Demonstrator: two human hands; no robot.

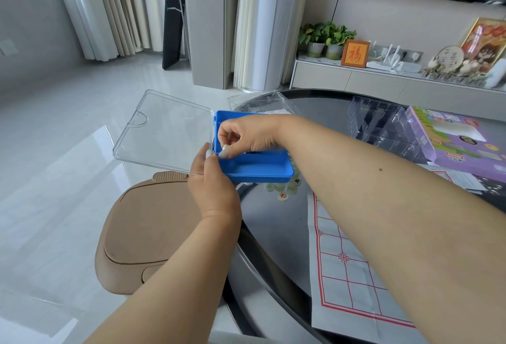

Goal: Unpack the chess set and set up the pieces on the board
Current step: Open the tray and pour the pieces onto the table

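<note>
A blue plastic box point(260, 171) is held above the left edge of the round dark glass table point(276, 234), its clear hinged lid point(161, 130) swung open to the left. My left hand point(213, 187) grips the box's near left corner. My right hand point(246, 135) reaches into the box, fingertips pinched on a small pale chess piece point(226, 147). Several pale round pieces point(284, 189) lie on the table just under the box. A white paper board with a red grid point(353, 269) is spread on the table, partly under my right forearm.
A purple game box point(460, 138) and a clear plastic insert point(383, 122) lie at the table's far right. A tan stool point(147, 234) stands on the floor left of the table. A clear plastic bag point(260, 102) lies behind the blue box.
</note>
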